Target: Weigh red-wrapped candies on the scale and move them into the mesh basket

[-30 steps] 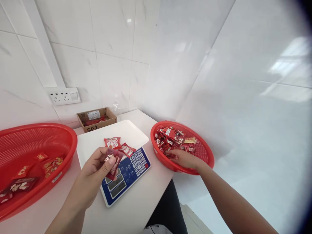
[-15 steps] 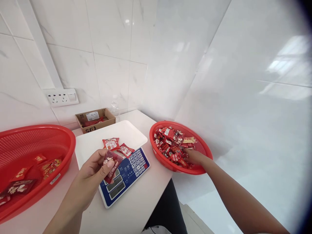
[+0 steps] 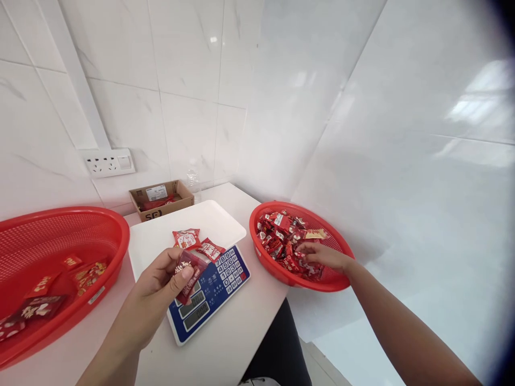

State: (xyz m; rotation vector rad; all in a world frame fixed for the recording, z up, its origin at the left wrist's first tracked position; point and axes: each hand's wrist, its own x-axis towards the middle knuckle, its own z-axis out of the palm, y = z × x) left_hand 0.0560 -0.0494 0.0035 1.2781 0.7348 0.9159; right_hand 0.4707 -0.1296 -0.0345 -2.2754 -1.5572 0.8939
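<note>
My left hand (image 3: 161,284) pinches a dark red snack packet (image 3: 190,274) between thumb and fingers, above the lower left part of a white and blue electronic scale (image 3: 219,281). Two more red packets lie on the scale: one packet (image 3: 186,239) on its white pan, another packet (image 3: 211,249) at the edge of the keypad. Inside the right-hand red basket (image 3: 261,262), my right hand (image 3: 322,255) is over a heap of small red wrapped packets (image 3: 277,236). Its fingers are bent and apart, with a red and white packet at their tips.
Another red basket (image 3: 116,252) at the left holds several loose packets. Behind the scale stands a small open cardboard box (image 3: 183,198), with a clear plastic bottle (image 3: 193,177) beside it. Tiled walls close in the white table (image 3: 237,321) at the back and right.
My right hand has lifted a little out of the heap and shifted slightly left, its fingers now more visible. My left hand still holds the dark red packet over the scale.
</note>
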